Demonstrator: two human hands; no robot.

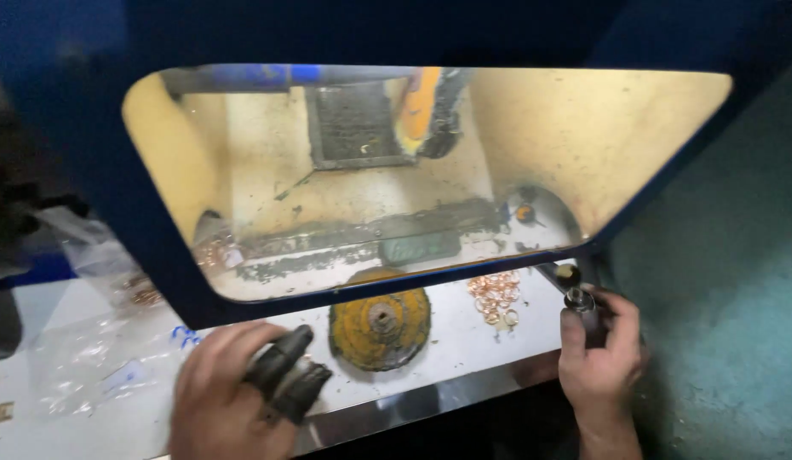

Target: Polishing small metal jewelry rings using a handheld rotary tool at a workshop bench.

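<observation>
My left hand point(217, 393) grips a dark, worn handle point(287, 375) at the front edge of a white bench point(464, 332). My right hand point(599, 353) is closed around a small metal knob point(577, 300) at the lower right corner of a blue-framed window guard point(157, 247). Between my hands a round yellow wire wheel point(380, 319) sits behind the guard's lower edge. A small heap of copper-coloured rings point(496, 298) lies on the bench just left of my right hand.
Through the dusty window I see a yellowish chamber with a dark square plate point(355, 126) and an orange and black hose point(432, 111). Clear plastic bags point(98, 358), one with more copper rings point(143, 294), lie at the left. A green wall point(728, 281) stands at the right.
</observation>
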